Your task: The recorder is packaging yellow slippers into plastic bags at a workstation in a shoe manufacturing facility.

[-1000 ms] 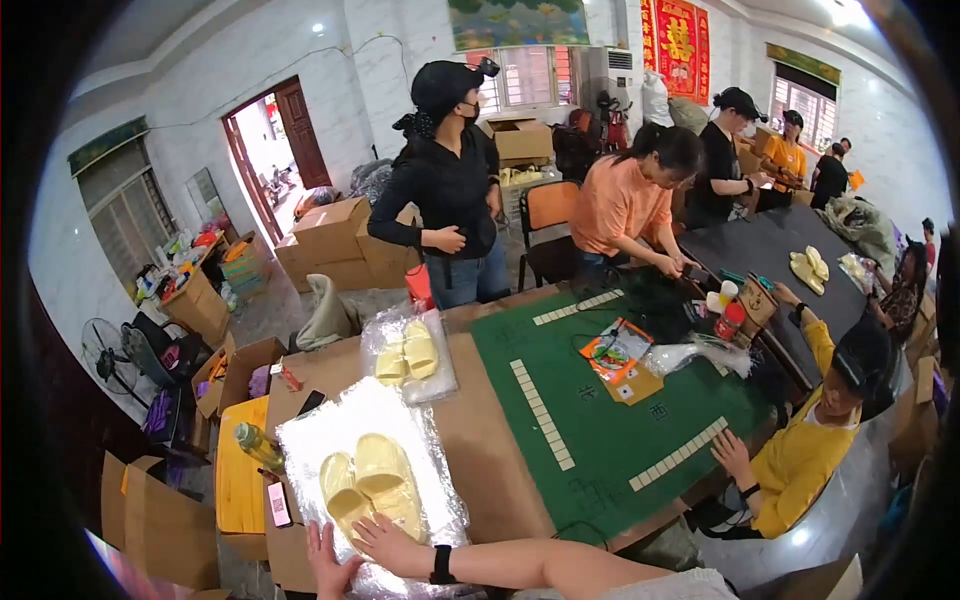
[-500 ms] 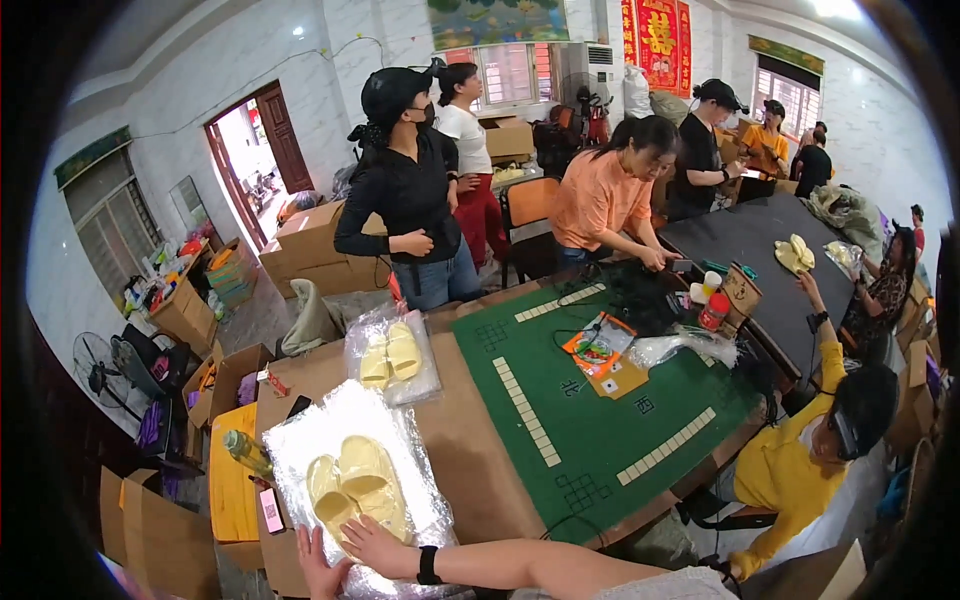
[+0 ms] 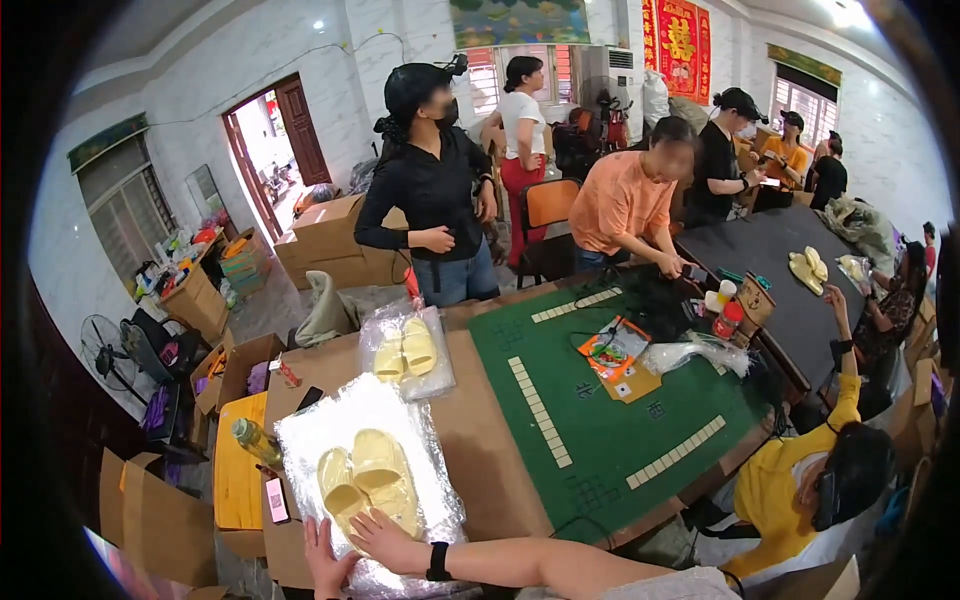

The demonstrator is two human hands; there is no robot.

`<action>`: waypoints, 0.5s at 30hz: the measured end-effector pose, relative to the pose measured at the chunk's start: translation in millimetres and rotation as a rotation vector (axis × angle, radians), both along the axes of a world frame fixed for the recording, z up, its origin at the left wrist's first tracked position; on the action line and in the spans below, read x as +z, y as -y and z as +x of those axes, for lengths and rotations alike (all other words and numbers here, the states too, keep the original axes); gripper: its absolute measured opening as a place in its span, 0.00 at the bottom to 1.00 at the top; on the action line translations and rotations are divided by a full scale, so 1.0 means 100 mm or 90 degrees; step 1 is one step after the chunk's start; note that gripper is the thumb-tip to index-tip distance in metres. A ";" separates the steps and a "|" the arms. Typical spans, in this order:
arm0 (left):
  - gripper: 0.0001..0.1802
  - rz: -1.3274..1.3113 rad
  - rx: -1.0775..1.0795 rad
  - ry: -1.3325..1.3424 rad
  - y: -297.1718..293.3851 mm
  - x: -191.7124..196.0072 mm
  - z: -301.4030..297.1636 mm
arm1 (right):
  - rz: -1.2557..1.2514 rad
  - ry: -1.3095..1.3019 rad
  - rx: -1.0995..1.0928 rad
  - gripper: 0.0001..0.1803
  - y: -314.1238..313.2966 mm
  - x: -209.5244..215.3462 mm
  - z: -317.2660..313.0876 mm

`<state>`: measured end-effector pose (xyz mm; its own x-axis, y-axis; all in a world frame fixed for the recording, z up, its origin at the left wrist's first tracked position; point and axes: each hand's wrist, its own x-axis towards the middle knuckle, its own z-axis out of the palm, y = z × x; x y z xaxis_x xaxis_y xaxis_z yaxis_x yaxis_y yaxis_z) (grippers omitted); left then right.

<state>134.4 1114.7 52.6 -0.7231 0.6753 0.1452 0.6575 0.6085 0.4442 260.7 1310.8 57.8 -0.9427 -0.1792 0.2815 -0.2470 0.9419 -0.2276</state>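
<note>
A pair of pale yellow slippers [image 3: 376, 470] lies on a stack of shiny clear plastic bags [image 3: 310, 425] at the table's near left. The slippers seem to be inside the top bag; glare hides its edges. My right hand [image 3: 390, 545], with a black wristband, rests flat across the heel end of the slippers, fingers stretched out. Beside it, my left hand [image 3: 328, 562] is at the lower left edge of the bags, fingers upright and apart. Neither hand grips anything. Farther back, another yellow slipper pair [image 3: 405, 348] lies on clear bags.
A green mat with white tiles [image 3: 620, 420] covers the table's middle. A phone [image 3: 276, 500] and a bottle [image 3: 256, 442] are left of the bags. Cardboard boxes [image 3: 150, 520] stand at the left. A person in yellow [image 3: 785, 500] sits at the right; others stand beyond the table.
The whole view has shifted slightly, moving the scene right. My hands keep their place at the slippers. The person in white at the back has turned, and the yellow-sleeved person has leaned forward.
</note>
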 end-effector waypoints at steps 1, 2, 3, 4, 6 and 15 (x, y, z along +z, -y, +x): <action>0.54 0.001 -0.004 0.004 0.00 0.01 0.00 | 0.010 -0.007 0.001 0.29 0.00 0.00 0.00; 0.54 0.001 -0.004 0.004 0.01 0.00 -0.01 | 0.010 -0.007 0.000 0.29 0.00 0.00 -0.01; 0.53 0.006 -0.006 -0.003 0.02 0.00 -0.01 | -0.010 -0.011 0.001 0.30 0.01 0.00 -0.02; 0.52 0.011 -0.009 -0.010 0.02 -0.01 -0.01 | -0.030 -0.015 0.000 0.30 0.01 0.01 -0.01; 0.52 0.012 -0.012 0.002 -0.02 0.03 0.01 | -0.018 -0.011 0.000 0.30 -0.02 0.01 0.01; 0.56 0.011 -0.015 -0.022 0.05 -0.11 -0.08 | -0.025 0.017 0.009 0.31 0.00 0.00 -0.01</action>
<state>126.3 1109.3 41.5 -0.7020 0.6888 0.1809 0.6860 0.5859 0.4315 259.8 1310.5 58.1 -0.9474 -0.1822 0.2630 -0.2539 0.9283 -0.2716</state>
